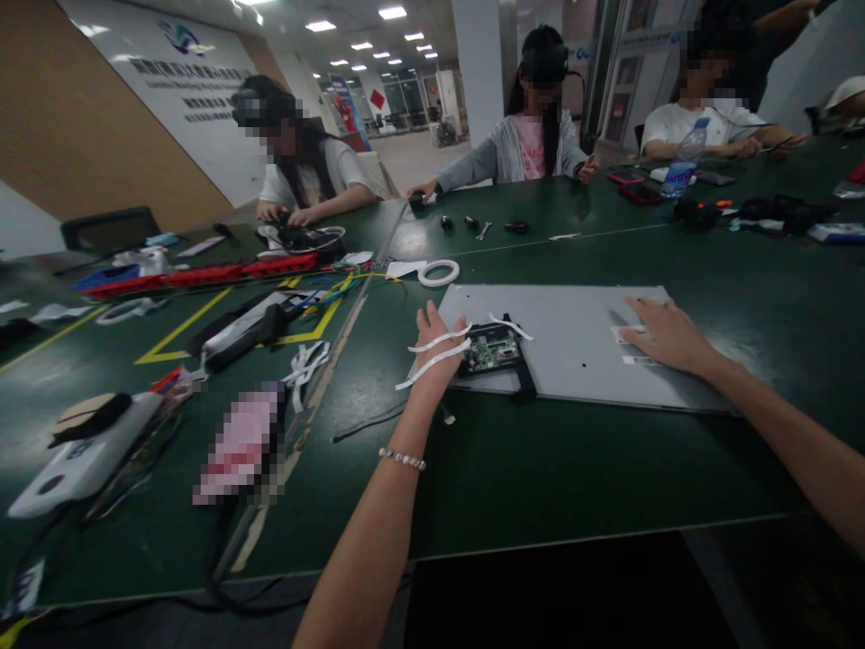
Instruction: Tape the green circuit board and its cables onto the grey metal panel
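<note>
A flat grey panel [574, 315] lies on the green table in front of me. At its left end sits a green circuit board [492, 351] in a black frame, with a black strip reaching past the panel's near edge. My left hand [438, 347] is at the panel's left edge beside the board, its fingers apart. Thin white strips [439, 341] lie across the back of that hand, and another white strip [512, 326] rests over the board's far side. On the panel's right part my right hand [666, 333] lies spread, near small white labels [639, 360].
A white tape roll [439, 273] stands beyond the panel. Dark cables [368, 422] lie left of my left wrist. Farther left are tangled white strips [307, 365], a power strip [236, 270] and a white device [87, 451]. Several people sit across the table, near a water bottle [686, 160].
</note>
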A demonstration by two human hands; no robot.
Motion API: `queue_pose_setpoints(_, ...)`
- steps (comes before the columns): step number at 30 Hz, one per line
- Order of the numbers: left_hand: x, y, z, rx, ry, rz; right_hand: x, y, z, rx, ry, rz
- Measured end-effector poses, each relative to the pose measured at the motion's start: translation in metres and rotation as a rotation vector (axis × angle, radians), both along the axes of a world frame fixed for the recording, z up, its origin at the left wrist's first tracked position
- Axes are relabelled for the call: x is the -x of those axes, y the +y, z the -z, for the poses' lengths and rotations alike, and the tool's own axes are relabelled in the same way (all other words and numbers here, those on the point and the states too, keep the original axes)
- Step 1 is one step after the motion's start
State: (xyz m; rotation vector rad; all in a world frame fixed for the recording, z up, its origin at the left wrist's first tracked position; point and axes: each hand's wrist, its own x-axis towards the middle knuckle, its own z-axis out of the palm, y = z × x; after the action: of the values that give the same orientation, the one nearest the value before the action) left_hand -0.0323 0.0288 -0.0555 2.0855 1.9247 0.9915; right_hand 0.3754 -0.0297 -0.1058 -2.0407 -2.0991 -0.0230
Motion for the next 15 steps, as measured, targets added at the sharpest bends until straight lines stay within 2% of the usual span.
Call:
queue_pose_setpoints(2, 0.001, 0.001, -0.002, -0.022, 0.043, 0.025, 0.006, -0.001, -0.001, 0.021, -0.040, -0.014)
queue_pose_setpoints(4, 0.001, -0.001, -0.006, -0.011, 0.110, 0.120, 0.009, -0.001, -0.003, 0.046, -0.065, -0.039)
queue_pose_setpoints(8, 0.001, -0.013, -0.020, 0.197, 0.266, 0.505, 0.010, 0.000, -0.005, 0.081, -0.095, -0.099)
queue_pose_setpoints(10, 0.001, -0.020, -0.027, 0.316, 0.331, 0.644, 0.010, 0.001, -0.005, 0.070, -0.108, -0.130)
queue_pose_setpoints(13, 0.000, -0.029, -0.039, 0.438, 0.381, 0.703, 0.010, 0.002, -0.004, 0.041, -0.127, -0.172)
queue_pose_setpoints(15, -0.002, -0.032, -0.043, 0.456, 0.370, 0.712, 0.011, 0.001, -0.004, 0.028, -0.136, -0.190)
